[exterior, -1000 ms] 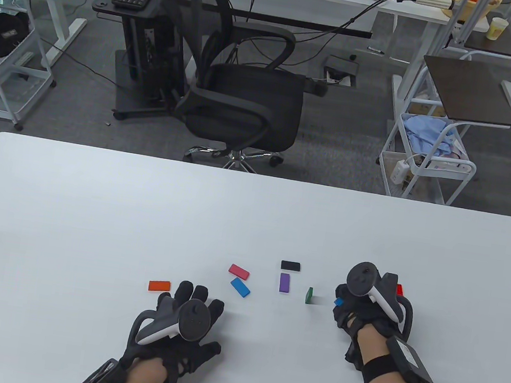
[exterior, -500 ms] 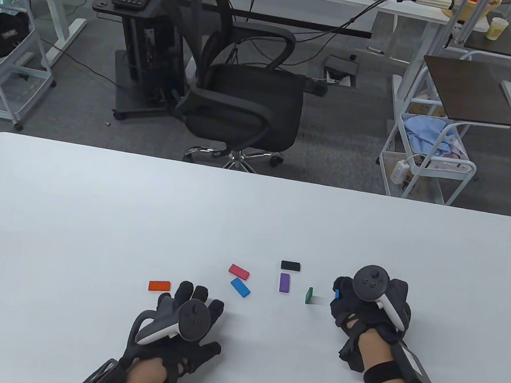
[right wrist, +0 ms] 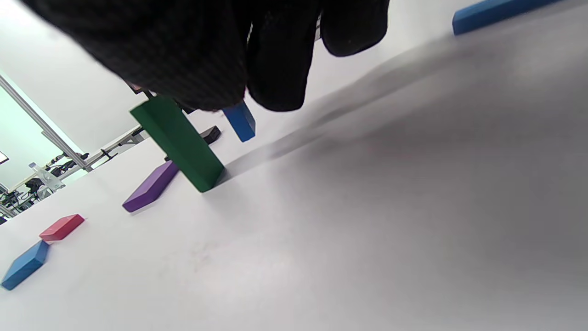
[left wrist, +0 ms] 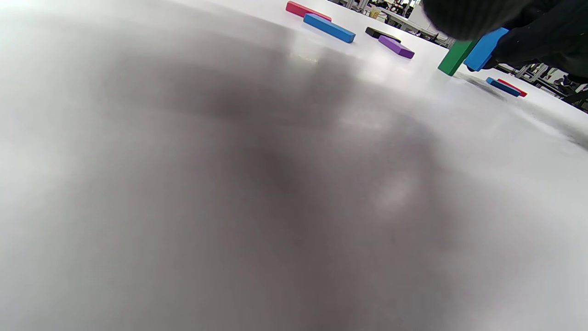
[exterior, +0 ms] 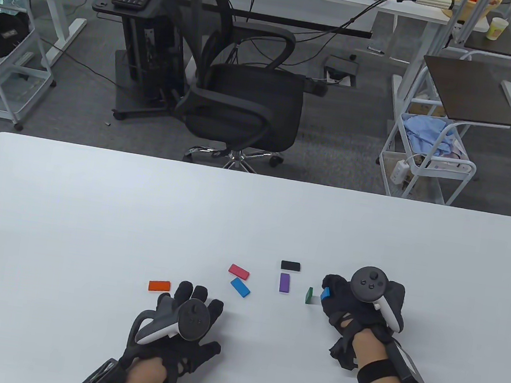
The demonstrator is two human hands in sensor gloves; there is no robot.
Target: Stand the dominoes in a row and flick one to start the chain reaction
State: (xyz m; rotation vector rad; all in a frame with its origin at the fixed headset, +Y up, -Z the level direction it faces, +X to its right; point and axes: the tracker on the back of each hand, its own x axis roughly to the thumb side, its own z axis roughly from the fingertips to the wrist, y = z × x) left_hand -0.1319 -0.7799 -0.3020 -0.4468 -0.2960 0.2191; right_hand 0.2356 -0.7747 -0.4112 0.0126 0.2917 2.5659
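Observation:
A green domino (exterior: 309, 295) stands upright on the white table (exterior: 92, 206). Just right of it, my right hand (exterior: 335, 294) pinches a blue domino (exterior: 325, 294) held upright, close beside the green one (right wrist: 177, 142); in the right wrist view the blue domino (right wrist: 240, 120) hangs slightly above the tabletop. Lying flat to the left are a purple domino (exterior: 285, 282), a black domino (exterior: 290, 266), a pink-red domino (exterior: 238, 272), a second blue domino (exterior: 240, 287) and an orange domino (exterior: 159, 286). My left hand (exterior: 195, 296) rests flat on the table, holding nothing.
Two more flat dominoes, a blue domino (left wrist: 501, 86) and a red domino (left wrist: 513, 87), lie behind my right hand. Beyond the table's far edge stands a black office chair (exterior: 244, 104), with a white cart (exterior: 425, 163) further right.
My right hand has carried the blue domino leftward, from well apart to close beside the green one. The left hand and the flat dominoes have not moved.

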